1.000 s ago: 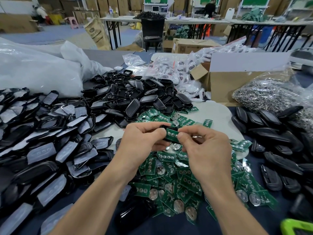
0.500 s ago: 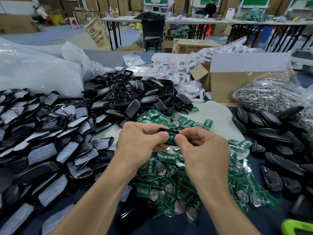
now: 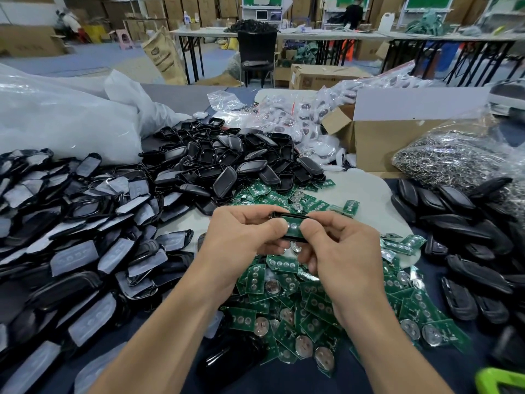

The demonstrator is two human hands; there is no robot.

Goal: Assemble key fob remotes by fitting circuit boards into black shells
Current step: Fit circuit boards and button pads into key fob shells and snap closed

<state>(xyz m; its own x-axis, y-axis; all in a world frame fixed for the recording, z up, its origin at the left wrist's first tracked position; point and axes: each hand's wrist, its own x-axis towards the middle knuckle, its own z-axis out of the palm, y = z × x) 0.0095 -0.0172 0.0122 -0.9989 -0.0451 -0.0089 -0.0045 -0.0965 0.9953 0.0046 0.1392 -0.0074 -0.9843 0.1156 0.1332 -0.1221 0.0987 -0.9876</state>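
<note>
you hold the shell (image 3: pixel 287 215) and board (image 3: pixel 294 227) at chest height over the surface (image 3: pixel 366 194), above the near pile of loose boards (image 3: pixel 284 294). a second ago the green board stood proud of the black shell, with much of its face in view; half a second ago it was tipped at a steeper angle between your fingertips. now it lies flatter, and a black rim shows along both its top and bottom edges. your thumbs have closed in from either side, so only a short strip of green is left between them. the left hand (image 3: pixel 241 240) and right hand (image 3: pixel 341 251) each pinch the shell, thumb on the board and fingers curled underneath. that suggests the board is going down into its seat and this unit is close to done, though you cannot tell from here whether the edges have caught all round, since the thumbs hide both ends. the board looks thin and stiff, with pale round contact pads in a row on its face; the shell is glossy, shallow and narrow, easy to twist if squeezed unevenly. open shells (image 3: pixel 227 166) lie heaped beyond your hands, padded shells (image 3: pixel 85 223) spread to the left, and closed fobs (image 3: pixel 454 211) sit stacked to the right.
</note>
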